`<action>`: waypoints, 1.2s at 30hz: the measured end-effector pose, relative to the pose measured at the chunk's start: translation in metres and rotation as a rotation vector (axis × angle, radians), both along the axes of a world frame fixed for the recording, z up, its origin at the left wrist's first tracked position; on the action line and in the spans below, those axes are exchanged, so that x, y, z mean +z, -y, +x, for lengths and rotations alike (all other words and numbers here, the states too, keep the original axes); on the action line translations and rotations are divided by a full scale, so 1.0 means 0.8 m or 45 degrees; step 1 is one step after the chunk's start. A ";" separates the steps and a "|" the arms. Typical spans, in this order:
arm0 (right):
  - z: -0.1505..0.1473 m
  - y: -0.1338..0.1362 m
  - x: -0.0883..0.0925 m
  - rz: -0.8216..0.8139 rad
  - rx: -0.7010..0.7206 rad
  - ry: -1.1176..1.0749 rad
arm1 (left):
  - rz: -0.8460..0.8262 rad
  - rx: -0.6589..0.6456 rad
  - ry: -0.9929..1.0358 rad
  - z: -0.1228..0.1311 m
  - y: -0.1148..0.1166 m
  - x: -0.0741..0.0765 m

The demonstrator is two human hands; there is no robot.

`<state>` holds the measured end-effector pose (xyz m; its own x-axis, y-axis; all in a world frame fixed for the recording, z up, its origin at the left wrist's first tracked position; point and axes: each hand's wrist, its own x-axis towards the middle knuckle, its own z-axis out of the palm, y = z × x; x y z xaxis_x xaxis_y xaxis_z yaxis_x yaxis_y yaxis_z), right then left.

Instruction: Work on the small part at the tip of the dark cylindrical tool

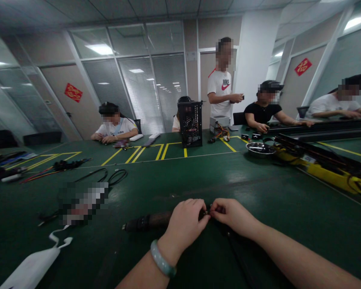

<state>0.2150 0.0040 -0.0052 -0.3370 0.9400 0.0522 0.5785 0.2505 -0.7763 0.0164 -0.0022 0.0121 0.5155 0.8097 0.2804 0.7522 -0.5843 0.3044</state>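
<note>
My left hand, with a pale green bangle on the wrist, is closed in a pinch over the table. My right hand is pinched as well, its fingertips almost meeting those of the left. Between them shows a small metallic bit, too small to name. Beside and partly behind my left hand lies a dark cylindrical tool with a narrow metal tip pointing left. A black cord or strip runs from below my right hand towards the front edge.
The green table carries a coiled black cable, a white strap-like object, bundled wires and a metal bowl. A black computer case stands further back. At right lies yellow-and-black equipment. Several people are around the far side.
</note>
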 end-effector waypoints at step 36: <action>0.002 -0.003 -0.008 0.028 0.014 0.015 | -0.003 -0.041 -0.015 -0.001 -0.003 -0.005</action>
